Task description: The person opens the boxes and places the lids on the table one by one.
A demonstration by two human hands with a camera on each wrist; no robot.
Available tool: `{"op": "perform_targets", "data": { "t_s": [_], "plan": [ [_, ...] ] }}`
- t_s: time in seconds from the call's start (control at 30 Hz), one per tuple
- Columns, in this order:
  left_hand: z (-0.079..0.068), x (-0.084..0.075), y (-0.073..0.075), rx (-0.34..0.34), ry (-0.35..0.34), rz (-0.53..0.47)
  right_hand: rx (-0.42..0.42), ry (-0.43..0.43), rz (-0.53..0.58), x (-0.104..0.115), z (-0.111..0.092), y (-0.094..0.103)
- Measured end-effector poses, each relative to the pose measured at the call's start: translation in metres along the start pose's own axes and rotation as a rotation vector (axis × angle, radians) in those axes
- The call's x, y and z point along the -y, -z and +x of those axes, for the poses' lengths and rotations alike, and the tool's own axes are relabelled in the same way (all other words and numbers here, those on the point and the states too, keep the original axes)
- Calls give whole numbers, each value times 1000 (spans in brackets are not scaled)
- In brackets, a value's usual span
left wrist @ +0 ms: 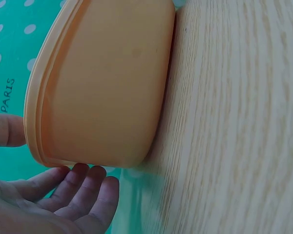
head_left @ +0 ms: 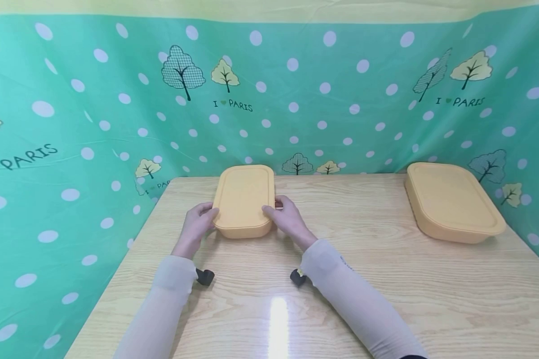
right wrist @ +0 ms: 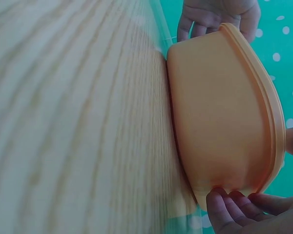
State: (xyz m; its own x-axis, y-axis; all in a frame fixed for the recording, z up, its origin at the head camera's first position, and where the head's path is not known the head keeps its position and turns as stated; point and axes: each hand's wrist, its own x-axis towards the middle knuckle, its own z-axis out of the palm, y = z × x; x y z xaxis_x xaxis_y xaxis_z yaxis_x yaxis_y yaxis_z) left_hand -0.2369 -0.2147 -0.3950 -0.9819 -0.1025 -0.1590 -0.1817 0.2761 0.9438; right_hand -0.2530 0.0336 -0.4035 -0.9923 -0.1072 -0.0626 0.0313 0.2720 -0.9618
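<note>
A pale orange lidded plastic food container (head_left: 244,199) stands upright on the wooden table, its lid in place. My left hand (head_left: 195,223) grips its left side; in the left wrist view the thumb (left wrist: 8,130) lies at the lid's rim and the fingers (left wrist: 90,187) touch the side wall. On the opposite side my right hand (head_left: 291,219) holds the container, thumb over the lid's edge. The right wrist view shows the right fingers (right wrist: 229,207) bent against the wall just under the rim, low on the box.
A second, larger-looking orange lidded container (head_left: 455,202) stands at the table's right back. The wooden table (head_left: 359,279) ends at a green dotted curtain (head_left: 323,114) behind and on both sides. Small black pieces (head_left: 205,277) stick out from the wrists.
</note>
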Motion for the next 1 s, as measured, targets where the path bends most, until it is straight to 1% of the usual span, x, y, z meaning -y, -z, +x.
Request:
{"op": "perform_targets", "data": {
  "t_s": [0.57, 0.87, 1.0],
  "plan": [
    [0, -2, -2, -17, -3, 7, -12, 13, -13, 1, 0, -1],
    [-2, -3, 0, -12, -7, 6, -14, 16, -7, 1, 0, 0],
    [-1, -3, 0, -8, 2, 9, -16, 15, -5, 0, 0, -1]
  ]
}}
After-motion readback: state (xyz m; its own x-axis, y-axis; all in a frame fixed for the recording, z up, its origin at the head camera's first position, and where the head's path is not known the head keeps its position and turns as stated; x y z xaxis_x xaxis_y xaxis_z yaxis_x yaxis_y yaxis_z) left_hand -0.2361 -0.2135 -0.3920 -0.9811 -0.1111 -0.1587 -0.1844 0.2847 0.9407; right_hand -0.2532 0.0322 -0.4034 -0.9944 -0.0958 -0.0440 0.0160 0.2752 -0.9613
